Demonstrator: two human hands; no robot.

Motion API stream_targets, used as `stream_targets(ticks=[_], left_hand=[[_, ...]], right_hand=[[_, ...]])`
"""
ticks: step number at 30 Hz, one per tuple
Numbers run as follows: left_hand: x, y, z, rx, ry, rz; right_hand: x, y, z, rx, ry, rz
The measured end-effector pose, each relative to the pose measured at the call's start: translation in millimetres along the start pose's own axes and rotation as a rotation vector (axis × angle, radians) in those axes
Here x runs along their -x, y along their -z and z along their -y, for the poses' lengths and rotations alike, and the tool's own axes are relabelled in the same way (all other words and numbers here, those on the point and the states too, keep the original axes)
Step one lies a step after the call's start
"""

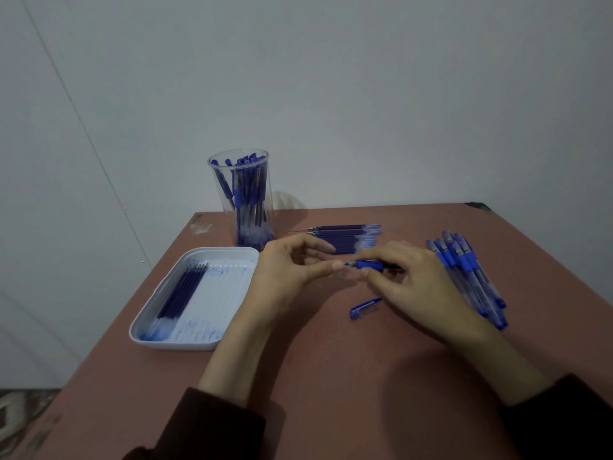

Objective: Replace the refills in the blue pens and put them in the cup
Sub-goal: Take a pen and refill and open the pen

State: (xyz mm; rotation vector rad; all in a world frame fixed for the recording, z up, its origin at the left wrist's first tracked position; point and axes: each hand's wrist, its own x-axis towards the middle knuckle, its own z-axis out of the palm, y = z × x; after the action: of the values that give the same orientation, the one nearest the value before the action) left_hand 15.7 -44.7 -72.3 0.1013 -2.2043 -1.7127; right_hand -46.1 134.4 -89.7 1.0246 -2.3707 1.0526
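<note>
The reddish-brown table [331, 376] fills pretty much the whole lower half of the frame, with a plain pale wall [331, 94] behind it. At left of centre there's a white tray [199, 341] smeared with blue ink. Just above it, at the table's far edge, is the clear cup [232, 207], standing upright and stuffed with blue pens.

Both arms come up from the bottom edge in dark sleeves [212, 426]. The left hand [288, 270] is mid-frame with its fingers loosely curled around nothing. Its thumb tip is right at the pen's point, and I honestly can't tell if it's touching. The right hand [418, 280] is wrapped around an uncapped pen [368, 264], pinching it near the blue grip and holding it roughly level just above the table, dead centre.

At the right edge there's a pile of capped pens [471, 277] lying flat. A row of refills [345, 239] lies above the hands, right of the cup. A few used refills [180, 293] lie side by side in the tray's left part. The loose cap [365, 307] is on the table just below the hands.
</note>
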Motion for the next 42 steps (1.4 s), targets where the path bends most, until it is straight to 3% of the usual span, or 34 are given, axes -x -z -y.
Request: stream_targets(ticks=[13,18,26,30,37,42], left_hand=[[1.6,-8.7,4.0,-0.098,-0.114,0.037],[0.6,-13.0,-3.4,0.217,-0.067,-0.089],[-0.6,-18.1,-4.0,0.561,0.012,0.027],[0.9,-24.7,-6.0,0.769,0.029,0.054],[-1.6,-24.6,-0.4,0.647,0.073,-0.005],[2.5,-30.4,2.6,0.616,0.083,0.119]], right_hand=[[2.2,3.0,6.0,0.062,0.074,0.084],[1.1,1.2,16.6,-0.251,-0.120,0.023],[-2.3,2.6,21.8,-0.588,-0.295,0.124],[-3.3,1.8,23.4,-0.639,-0.305,0.121],[-4.8,3.6,27.9,-0.712,-0.272,0.035],[-2.3,2.3,27.4,-0.626,-0.257,0.071]])
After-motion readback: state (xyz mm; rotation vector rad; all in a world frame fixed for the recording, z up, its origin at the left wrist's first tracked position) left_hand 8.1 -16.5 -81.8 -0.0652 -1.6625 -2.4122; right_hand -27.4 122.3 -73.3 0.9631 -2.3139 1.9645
